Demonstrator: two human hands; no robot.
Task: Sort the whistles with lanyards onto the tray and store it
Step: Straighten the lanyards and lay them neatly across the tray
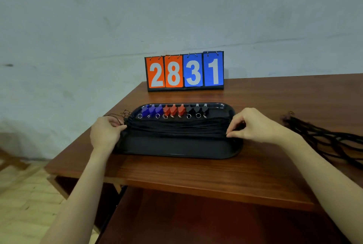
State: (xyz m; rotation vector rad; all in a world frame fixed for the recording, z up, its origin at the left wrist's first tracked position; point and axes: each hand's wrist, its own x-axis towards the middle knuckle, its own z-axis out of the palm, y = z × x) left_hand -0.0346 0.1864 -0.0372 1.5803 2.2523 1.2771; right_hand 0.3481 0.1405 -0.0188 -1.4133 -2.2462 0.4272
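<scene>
A black oval tray (176, 148) lies on the wooden table. Along its far rim sit three blue whistles (151, 111), three red whistles (173, 110) and three black whistles (197, 109), each with a metal ring. Their black lanyards (176, 128) stretch in a band across the tray's middle. My left hand (107, 132) pinches the lanyard bundle at the tray's left end. At the right end, my right hand (253, 125) holds the same band with thumb and fingertips.
A flip scoreboard (184, 71) reading 28 and 31 stands behind the tray near the wall. A loose heap of black cords (324, 139) lies on the table to the right. A lower wooden shelf (196, 222) shows under the tabletop's front edge.
</scene>
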